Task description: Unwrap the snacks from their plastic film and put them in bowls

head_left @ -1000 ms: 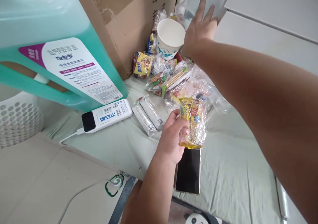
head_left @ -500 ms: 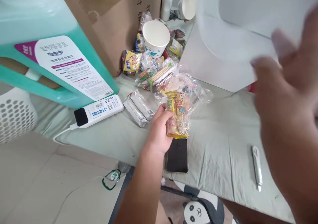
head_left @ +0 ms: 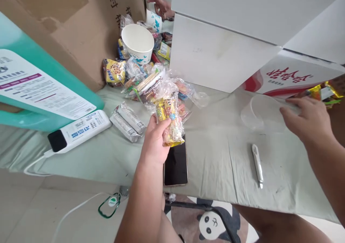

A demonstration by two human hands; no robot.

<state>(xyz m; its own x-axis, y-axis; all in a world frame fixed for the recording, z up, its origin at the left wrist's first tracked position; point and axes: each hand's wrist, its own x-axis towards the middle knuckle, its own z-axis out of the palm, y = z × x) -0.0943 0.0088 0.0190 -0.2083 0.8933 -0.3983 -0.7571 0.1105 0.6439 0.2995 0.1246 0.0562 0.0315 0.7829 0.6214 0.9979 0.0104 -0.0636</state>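
My left hand (head_left: 156, 139) is closed around yellow-and-clear wrapped snack packs (head_left: 172, 122), held above a black phone (head_left: 175, 166) on the cloth. Crumpled clear wrapping lies just behind them. At the right, my right hand (head_left: 309, 119) has its fingers stretched out at the side of a see-through plastic tub (head_left: 258, 113) on the table. Its thumb and fingertips overlap the tub's right edge; whether they touch it is hard to tell. Two silver-wrapped bars (head_left: 128, 122) lie left of my left hand. A white-handled cutter-like tool (head_left: 257, 166) lies between the hands.
A paper cup (head_left: 138, 43) stands among several packaged snacks (head_left: 114, 71). White boxes (head_left: 212, 56) rise at the back; another person's hand (head_left: 160, 6) shows beside them. On the left are a green jug (head_left: 54, 67), a cardboard box (head_left: 72, 31) and a white power bank (head_left: 81, 130) with a cable.
The see-through tub has come down from the upper right onto the table, my right hand lowering with it. My left hand keeps the snack packs. The view has shifted right.
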